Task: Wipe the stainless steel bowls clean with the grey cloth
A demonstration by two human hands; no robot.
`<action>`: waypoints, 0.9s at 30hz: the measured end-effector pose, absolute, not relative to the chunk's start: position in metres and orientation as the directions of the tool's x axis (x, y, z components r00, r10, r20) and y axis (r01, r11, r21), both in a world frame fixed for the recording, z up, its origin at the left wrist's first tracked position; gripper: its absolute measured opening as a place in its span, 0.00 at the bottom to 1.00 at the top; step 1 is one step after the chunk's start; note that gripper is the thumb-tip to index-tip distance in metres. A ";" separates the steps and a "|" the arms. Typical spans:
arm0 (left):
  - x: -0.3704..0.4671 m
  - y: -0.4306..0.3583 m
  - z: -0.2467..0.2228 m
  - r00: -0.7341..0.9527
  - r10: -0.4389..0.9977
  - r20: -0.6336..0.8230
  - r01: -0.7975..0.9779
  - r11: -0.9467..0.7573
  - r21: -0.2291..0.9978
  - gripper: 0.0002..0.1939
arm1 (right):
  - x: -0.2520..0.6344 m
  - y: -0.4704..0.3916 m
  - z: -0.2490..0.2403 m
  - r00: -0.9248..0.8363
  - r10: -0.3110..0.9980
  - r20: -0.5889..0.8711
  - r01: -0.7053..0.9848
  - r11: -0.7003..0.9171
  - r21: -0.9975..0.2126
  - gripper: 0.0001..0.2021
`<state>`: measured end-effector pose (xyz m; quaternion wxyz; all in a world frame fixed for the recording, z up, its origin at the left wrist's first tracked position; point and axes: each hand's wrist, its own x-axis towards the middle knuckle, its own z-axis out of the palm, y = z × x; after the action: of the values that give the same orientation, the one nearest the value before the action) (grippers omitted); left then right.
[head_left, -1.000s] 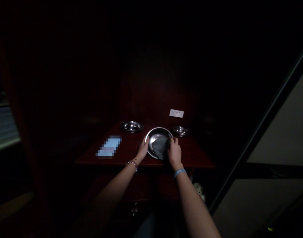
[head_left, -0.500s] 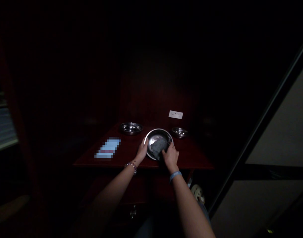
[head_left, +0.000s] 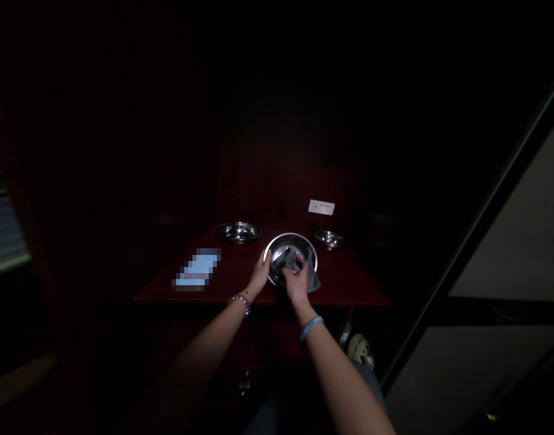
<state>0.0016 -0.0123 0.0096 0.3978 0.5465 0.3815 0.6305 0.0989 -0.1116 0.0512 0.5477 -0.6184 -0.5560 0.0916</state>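
A round steel plate [head_left: 291, 242] lies near the front edge of a dark red wooden table [head_left: 240, 275]. My left hand [head_left: 260, 275] holds the plate's left rim. My right hand [head_left: 296, 281] grips a grey cloth [head_left: 299, 266] bunched over the plate's near side; part of the cloth hangs past the right rim. A beaded bracelet circles my left wrist and a blue band my right wrist.
Two smaller steel dishes stand behind: one at the back left [head_left: 239, 232], one at the back right [head_left: 328, 239]. A blurred pale-blue flat item [head_left: 196, 270] lies on the left. A white socket plate [head_left: 321, 207] sits on the dark back panel. The surroundings are very dark.
My right hand has slid left across the plate with the cloth, which went from lying flat to bunched up. My left hand has stayed on the rim.
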 end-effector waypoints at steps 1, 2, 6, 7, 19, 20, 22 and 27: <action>0.002 -0.012 0.010 -0.087 0.917 0.389 -0.081 -0.396 0.915 0.24 | 0.095 -0.112 0.050 0.359 0.803 0.476 0.586 0.203 -0.784 0.29; 0.002 -0.012 0.010 -0.086 0.915 0.395 -0.078 -0.401 0.913 0.24 | 0.093 -0.112 0.048 0.364 0.813 0.455 0.583 0.182 -0.792 0.29; 0.002 -0.012 0.010 -0.080 0.912 0.403 -0.068 -0.408 0.910 0.25 | 0.095 -0.113 0.042 0.432 0.791 0.434 0.580 0.125 -0.805 0.29; 0.002 -0.013 0.010 -0.076 0.913 0.400 -0.067 -0.405 0.912 0.25 | 0.097 -0.113 0.042 0.447 0.783 0.432 0.586 0.108 -0.803 0.30; 0.001 -0.016 0.010 -0.075 0.908 0.412 -0.106 -0.418 0.902 0.25 | 0.141 -0.108 0.063 0.497 0.826 0.267 0.415 0.044 -0.909 0.21; 0.001 -0.016 0.010 -0.078 0.908 0.411 -0.111 -0.418 0.902 0.25 | 0.146 -0.107 0.064 0.500 0.833 0.239 0.400 0.023 -0.916 0.22; 0.002 -0.014 0.008 -0.082 0.911 0.405 -0.121 -0.412 0.903 0.25 | 0.154 -0.105 0.064 0.479 0.856 0.193 0.413 -0.026 -0.910 0.22; 0.002 -0.010 0.005 -0.076 0.917 0.391 -0.123 -0.398 0.909 0.26 | 0.158 -0.102 0.056 0.508 0.844 0.173 0.508 -0.131 -0.851 0.25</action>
<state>0.0021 -0.0096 0.0045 0.4088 0.5430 0.3658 0.6358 0.1579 -0.1016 0.0562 0.4694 -0.7306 -0.4625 0.1786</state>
